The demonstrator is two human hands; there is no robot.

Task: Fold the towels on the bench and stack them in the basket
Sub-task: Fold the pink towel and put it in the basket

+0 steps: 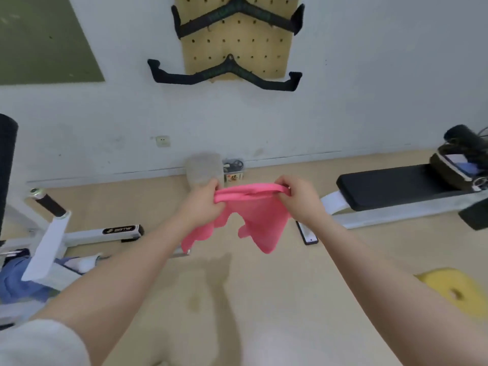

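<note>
A pale, scuffed wall (369,88) rises behind a tan floor (264,299), with a white wall socket (162,141) low on it and a green panel (45,40) at the upper left. A wooden pegboard (235,51) hangs on the wall and carries black cable-machine handle bars (224,72). To the right stands a weight bench (390,186) with a black pad on a white frame; a dark bag (454,165) sits on its far end. At the left is a white machine frame (79,236) with a black label whose lettering is too blurred to read. A black-gripped handle (50,204) sticks up from it. Blue cloth (15,281) lies beneath that frame. Against the wall base rests a grey fuzzy object (203,169), beside a small box (233,170) with a printed label that cannot be read. A yellow foam pad (451,289) lies on the floor at the lower right.

In mid-air over the floor, in front of the person, hangs the pink towel (253,220). The left hand (203,204) grips its top edge at one end, fingers curled round the bunched fabric. The right hand (298,198) pinches the other end. The edge is stretched between them and the rest droops in uneven folds. A white sleeve (39,342) shows at the lower left.
</note>
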